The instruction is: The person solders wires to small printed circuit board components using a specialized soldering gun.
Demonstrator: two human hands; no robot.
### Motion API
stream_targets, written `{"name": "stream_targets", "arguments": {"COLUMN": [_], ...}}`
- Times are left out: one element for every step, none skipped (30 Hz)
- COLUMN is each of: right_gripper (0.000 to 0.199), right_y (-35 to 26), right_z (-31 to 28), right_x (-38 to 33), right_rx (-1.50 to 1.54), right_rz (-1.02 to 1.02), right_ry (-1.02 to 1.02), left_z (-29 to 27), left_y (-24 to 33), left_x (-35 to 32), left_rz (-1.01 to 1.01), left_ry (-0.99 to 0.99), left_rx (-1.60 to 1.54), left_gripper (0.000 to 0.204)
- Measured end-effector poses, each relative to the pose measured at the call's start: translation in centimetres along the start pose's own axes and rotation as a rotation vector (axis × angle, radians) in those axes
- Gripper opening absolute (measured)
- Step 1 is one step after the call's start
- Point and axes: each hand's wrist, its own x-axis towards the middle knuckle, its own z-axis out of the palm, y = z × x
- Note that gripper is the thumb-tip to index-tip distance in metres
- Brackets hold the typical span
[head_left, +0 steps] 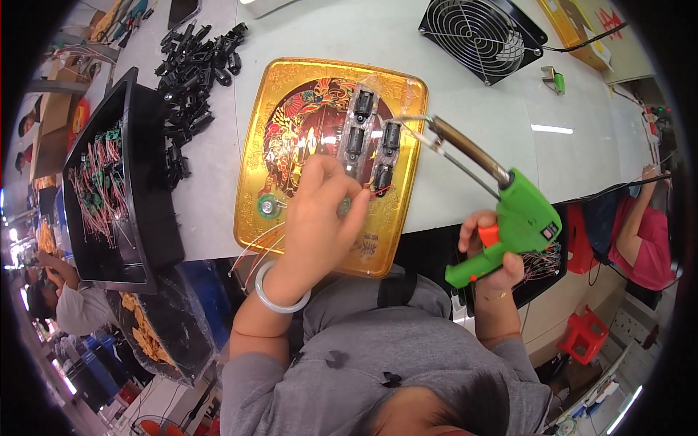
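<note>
My right hand (509, 272) is wrapped round the handle of a green soldering gun (526, 209), one finger by its orange trigger. Its long metal barrel points up and left, the tip close above the black parts. My left hand (323, 214) is over a gold tray (251, 178), fingers pinched on a thin red wire (383, 190) beside the lowest black part (383, 178). Several small black rectangular housings (355, 139) sit in clear holders on the tray. Left of my hand lies a round green-rimmed component (267, 206); red and white wires (258, 247) trail under my wrist.
A pile of black housings (196, 73) lies at the far left. Beside it stands a black bin (134, 182) of wired circuit boards. A black fan (480, 36) with a wire guard stands at the back right, near a small green-and-metal piece (554, 80). Other people sit at both sides.
</note>
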Motion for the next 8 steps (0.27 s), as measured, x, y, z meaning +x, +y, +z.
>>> {"name": "stream_targets", "arguments": {"right_gripper": [0.058,0.06,0.06,0.062,0.063,0.063,0.063,0.064], "right_y": [-0.1,0.1,0.1,0.1,0.2,0.4,0.8,1.4], "right_z": [0.3,0.4,0.7,1.0,1.3,1.6,1.7,1.9], "right_x": [1.0,2.1,3.3,4.6,5.5,6.2,6.7,7.0], "right_rx": [0.019,0.044,0.042,0.06,0.078,0.077,0.122,0.168], "right_rz": [-0.008,-0.014,-0.018,0.02,0.059,0.055,0.072,0.092], "right_ry": [-0.048,-0.103,-0.106,-0.145,-0.185,-0.191,-0.236,-0.284], "left_z": [0.0,0.0,0.0,0.0,0.0,0.0,0.0,-0.2], "left_y": [0.1,0.0,0.0,-0.1,-0.1,0.0,0.0,0.1], "left_x": [0.0,-0.1,-0.1,-0.1,-0.1,-0.1,-0.1,-0.1], "left_rz": [-0.01,-0.008,-0.009,-0.01,-0.006,-0.011,-0.017,-0.015], "left_ry": [-0.006,0.0,0.0,0.0,0.006,0.003,0.0,0.008], "left_rx": [0.004,0.01,0.004,-0.001,0.0,-0.005,-0.01,-0.007], "left_gripper": [0.011,0.011,0.011,0.011,0.011,0.01,0.01,0.01]}}
